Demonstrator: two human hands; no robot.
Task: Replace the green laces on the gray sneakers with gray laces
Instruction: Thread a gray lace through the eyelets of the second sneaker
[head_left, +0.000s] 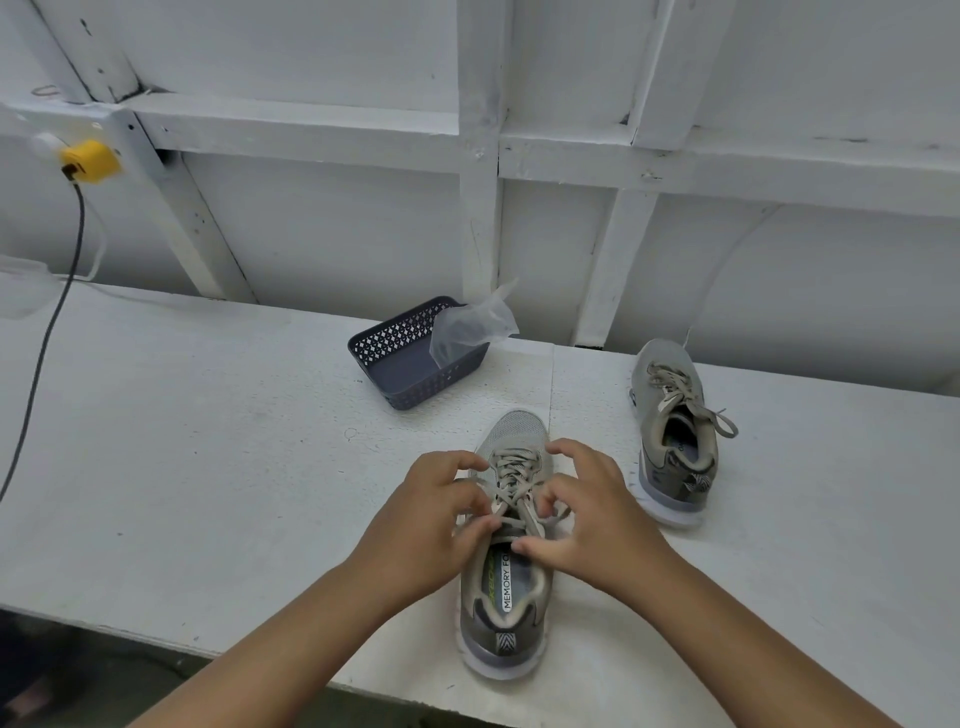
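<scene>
A gray sneaker (506, 587) stands near the front edge of the white table, toe pointing away from me. Gray laces (514, 470) run through its eyelets. My left hand (431, 512) pinches a lace end at the sneaker's left side, near the tongue. My right hand (587, 512) pinches the other lace strands at the right side. Both hands meet over the top eyelets. A second gray sneaker (672, 431) stands to the right, farther back, laced in gray with a loose bow (719, 418). No green laces are in sight.
A dark perforated plastic basket (395, 358) sits behind the near sneaker, with a clear plastic bag (470, 327) leaning in it. A black cable (36, 358) hangs from a yellow plug (89, 160) at the far left. A white panelled wall closes the back.
</scene>
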